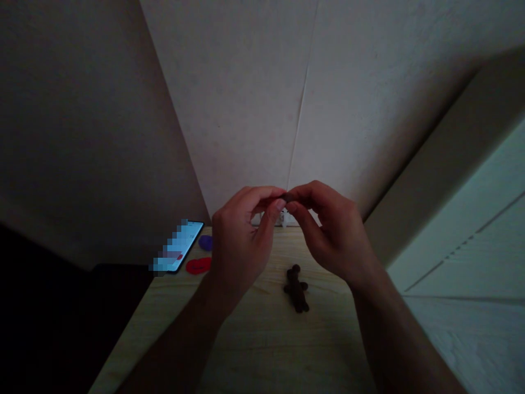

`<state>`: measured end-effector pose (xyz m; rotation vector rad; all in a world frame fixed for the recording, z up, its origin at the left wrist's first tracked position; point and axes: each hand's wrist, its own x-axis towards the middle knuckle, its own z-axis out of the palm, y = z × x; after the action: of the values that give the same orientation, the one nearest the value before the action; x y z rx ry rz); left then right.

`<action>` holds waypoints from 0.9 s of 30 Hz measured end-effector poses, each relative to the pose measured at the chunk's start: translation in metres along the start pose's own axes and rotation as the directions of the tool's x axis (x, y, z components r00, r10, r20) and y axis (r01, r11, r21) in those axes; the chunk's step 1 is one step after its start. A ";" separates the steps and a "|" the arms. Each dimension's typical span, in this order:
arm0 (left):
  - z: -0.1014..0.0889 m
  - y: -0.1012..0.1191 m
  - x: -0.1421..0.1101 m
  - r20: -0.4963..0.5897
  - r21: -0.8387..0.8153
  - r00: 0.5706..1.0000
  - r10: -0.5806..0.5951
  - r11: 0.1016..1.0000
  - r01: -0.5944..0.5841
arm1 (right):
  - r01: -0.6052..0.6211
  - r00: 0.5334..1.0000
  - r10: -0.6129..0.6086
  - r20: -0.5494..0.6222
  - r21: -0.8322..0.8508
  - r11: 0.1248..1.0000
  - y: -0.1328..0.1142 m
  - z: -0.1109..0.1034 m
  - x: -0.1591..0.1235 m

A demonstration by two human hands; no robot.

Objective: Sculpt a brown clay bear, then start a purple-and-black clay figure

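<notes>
Dark piece (289, 197) pinched by left hand (241, 235) and right hand (336, 230), axis hidden; brown figure (297, 291) lying lengthwise, head toward wall (246, 109).

One small dark piece (288, 197) is between the fingers (281, 204) of two hands. One brown figure (296, 290) lies below the fingers, on one desk (262, 350). Left of the fingers: one phone (184, 247), one purple piece (205, 243), one red piece (198, 266).
</notes>
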<state>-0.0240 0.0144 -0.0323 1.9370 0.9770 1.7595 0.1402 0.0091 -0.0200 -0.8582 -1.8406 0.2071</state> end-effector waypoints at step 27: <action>-0.003 0.006 0.007 0.087 -0.242 0.980 -0.177 0.951 0.193 | -0.079 0.968 0.140 -0.209 0.276 0.958 -0.003 0.017 -0.002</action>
<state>-0.0257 0.0147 -0.0230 1.6771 0.8397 1.6177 0.1251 0.0099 -0.0276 -0.7623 -1.5128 0.4009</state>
